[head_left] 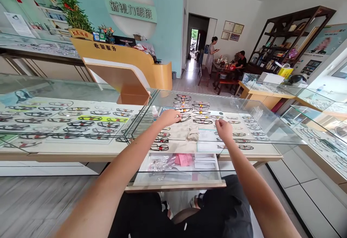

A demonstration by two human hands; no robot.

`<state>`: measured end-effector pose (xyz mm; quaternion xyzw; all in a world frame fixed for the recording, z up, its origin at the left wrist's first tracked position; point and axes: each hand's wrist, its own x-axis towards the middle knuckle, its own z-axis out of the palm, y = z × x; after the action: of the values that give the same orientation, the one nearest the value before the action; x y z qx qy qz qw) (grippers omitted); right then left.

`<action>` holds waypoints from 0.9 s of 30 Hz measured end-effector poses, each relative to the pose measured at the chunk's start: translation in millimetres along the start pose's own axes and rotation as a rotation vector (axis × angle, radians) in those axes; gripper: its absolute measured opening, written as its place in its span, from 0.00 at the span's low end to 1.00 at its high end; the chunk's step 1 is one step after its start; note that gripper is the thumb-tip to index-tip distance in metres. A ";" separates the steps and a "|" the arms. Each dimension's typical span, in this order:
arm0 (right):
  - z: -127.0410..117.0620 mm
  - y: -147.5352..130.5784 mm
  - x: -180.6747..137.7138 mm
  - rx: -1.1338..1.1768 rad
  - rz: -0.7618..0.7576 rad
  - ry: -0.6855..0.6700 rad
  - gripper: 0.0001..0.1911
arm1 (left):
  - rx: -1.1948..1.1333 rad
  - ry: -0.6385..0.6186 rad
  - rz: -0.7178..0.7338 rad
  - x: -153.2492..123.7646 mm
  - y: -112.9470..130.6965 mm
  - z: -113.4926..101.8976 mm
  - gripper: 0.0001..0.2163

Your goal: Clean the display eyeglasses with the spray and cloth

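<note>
My left hand (170,119) is over the glass counter top, its thumb and fingers pinched together on a dark-rimmed pair of glasses (185,119). Farther right, my right hand (224,129) is curled closed above the counter; whatever its fingers hold, if anything, is too small to make out. A crumpled pale cloth (193,135) lies between the hands, nearer to me. Just left of my left hand stands a small white spray bottle (154,113), beside a dark blue printed card (164,109).
Rows of glasses (201,112) fill the glass display counter (244,104). Below its front edge, an open drawer (177,184) holds plastic bags and pink and white papers. A tilted mirror (119,77) stands behind the left counter. Two people (212,55) are at the far table.
</note>
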<state>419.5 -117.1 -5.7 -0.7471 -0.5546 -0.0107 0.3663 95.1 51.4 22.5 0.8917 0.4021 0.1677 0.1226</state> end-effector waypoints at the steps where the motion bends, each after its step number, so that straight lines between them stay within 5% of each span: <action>1: 0.4 -10.9 0.6 0.043 -0.052 0.030 0.22 | -0.112 0.075 -0.024 -3.0 2.1 -1.0 0.12; 7: 20.8 -77.2 10.1 0.376 -0.122 -0.037 0.13 | -0.894 0.520 -0.123 -6.2 48.7 22.0 0.18; 10: 40.3 -94.6 13.7 0.481 -0.135 -0.120 0.16 | -1.029 0.645 -0.190 -8.6 65.9 42.8 0.20; 16: 66.8 -87.0 4.7 0.572 -0.130 -0.162 0.18 | -1.046 0.598 -0.227 -27.7 58.5 56.2 0.21; 27: 75.9 -87.4 -15.2 0.774 -0.104 -0.266 0.18 | -1.026 0.525 -0.181 -32.9 63.5 51.9 0.19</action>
<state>310.9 -77.0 -20.9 -0.5201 -0.5970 0.2769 0.5445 138.2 -19.0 -9.1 0.6088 0.3612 0.5454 0.4489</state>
